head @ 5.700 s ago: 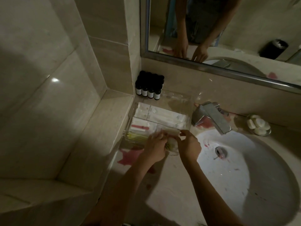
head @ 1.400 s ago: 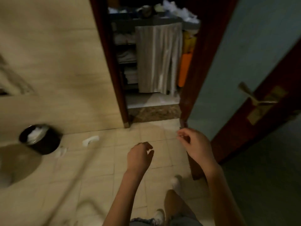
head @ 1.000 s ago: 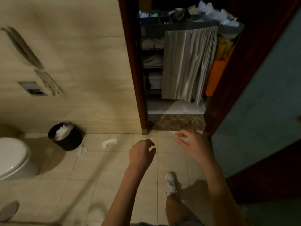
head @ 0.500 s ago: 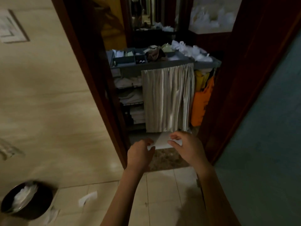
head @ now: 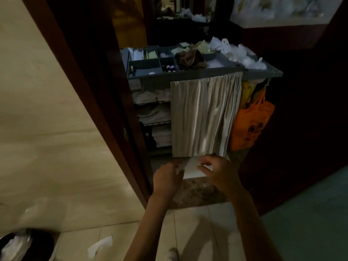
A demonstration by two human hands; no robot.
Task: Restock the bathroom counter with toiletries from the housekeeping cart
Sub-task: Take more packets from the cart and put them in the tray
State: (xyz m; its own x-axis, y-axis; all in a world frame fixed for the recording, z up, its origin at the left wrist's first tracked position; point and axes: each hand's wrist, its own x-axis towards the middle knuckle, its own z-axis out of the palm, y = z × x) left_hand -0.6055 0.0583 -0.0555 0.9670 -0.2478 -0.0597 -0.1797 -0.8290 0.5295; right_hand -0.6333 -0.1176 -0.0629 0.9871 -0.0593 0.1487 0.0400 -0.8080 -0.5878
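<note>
Ahead, curtained cart [head: 188, 75] beyond doorframe [head: 81, 87]

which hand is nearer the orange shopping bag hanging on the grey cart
Right. The right hand is below the orange shopping bag, slightly left of it; the left hand is farther to the left.

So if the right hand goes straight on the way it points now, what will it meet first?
Probably the bottom of the curtain on the cart, which hangs just beyond the right hand. The depth between them is unclear in this picture.
</note>
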